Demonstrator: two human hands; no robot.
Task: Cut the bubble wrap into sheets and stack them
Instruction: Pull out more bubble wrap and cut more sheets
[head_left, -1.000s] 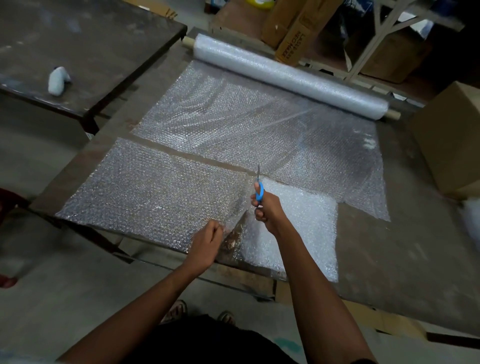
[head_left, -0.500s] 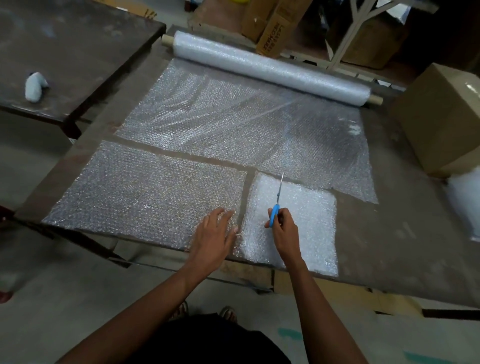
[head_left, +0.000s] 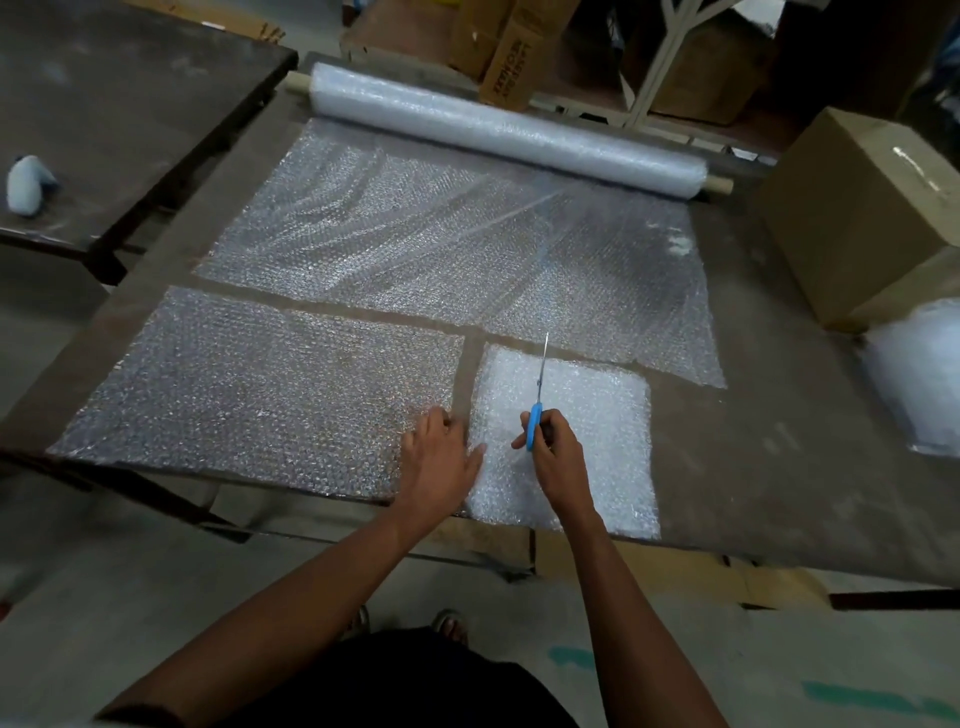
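A bubble wrap roll (head_left: 498, 127) lies across the far end of the dark table (head_left: 779, 467), with its unrolled length (head_left: 447, 249) spread toward me. A wide cut sheet (head_left: 260, 384) lies flat at the near left. Beside it on the right is a smaller white stack of sheets (head_left: 597, 431). My left hand (head_left: 439, 462) rests flat on the right edge of the wide sheet, its thumb touching the stack. My right hand (head_left: 553, 452) grips blue-handled scissors (head_left: 537, 400) over the stack, blades closed and pointing away.
A cardboard box (head_left: 857, 218) stands at the table's right end, with a white pile of bubble wrap (head_left: 919, 379) in front of it. A second table (head_left: 130, 104) at the left holds a pale blue object (head_left: 26, 184). Boxes and shelving stand behind.
The cut through the near strip has ended and the two pieces lie apart. My left hand let go of the lifted edge and flattened. My right hand drew the scissors back over the stack.
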